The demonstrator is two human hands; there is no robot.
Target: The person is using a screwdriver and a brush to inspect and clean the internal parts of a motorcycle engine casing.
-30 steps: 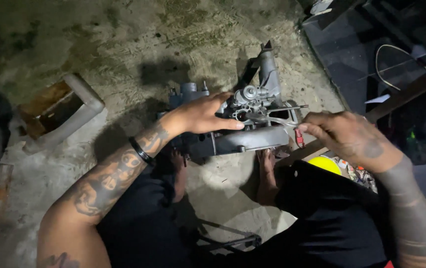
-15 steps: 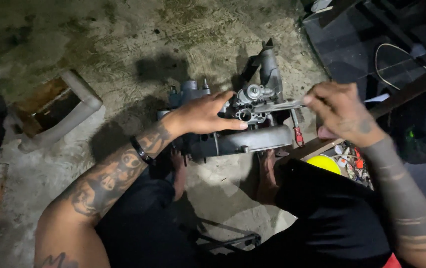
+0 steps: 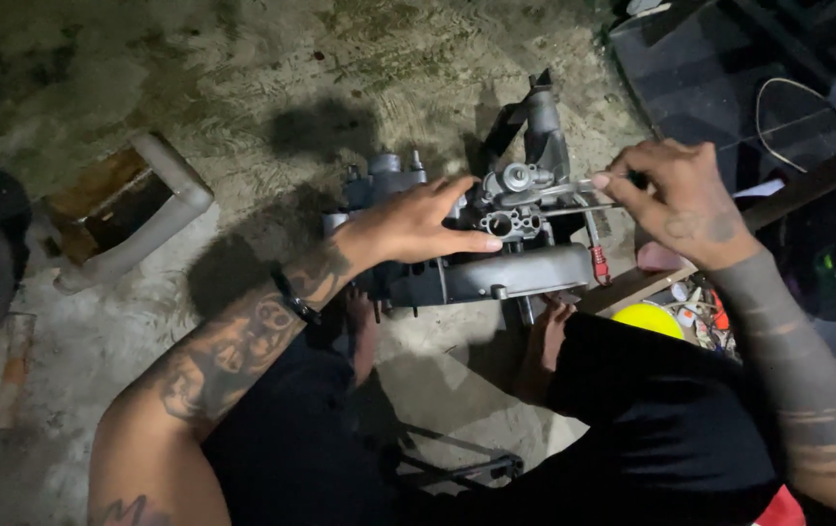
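Sitting on the concrete floor [image 3: 243,78] with a grey engine block [image 3: 496,253] lying just ahead of the bare feet; left hand [image 3: 418,224] resting flat and spread open on its top, right hand [image 3: 676,200] pinching a slim metal tool [image 3: 574,195] at the engine's upper right edge, fingers closed together

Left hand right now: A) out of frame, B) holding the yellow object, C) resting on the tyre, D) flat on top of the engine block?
D: the left hand lies palm-down on the grey engine block, fingers spread toward its middle, while the right hand pinches a thin metal tool at the block's upper right.
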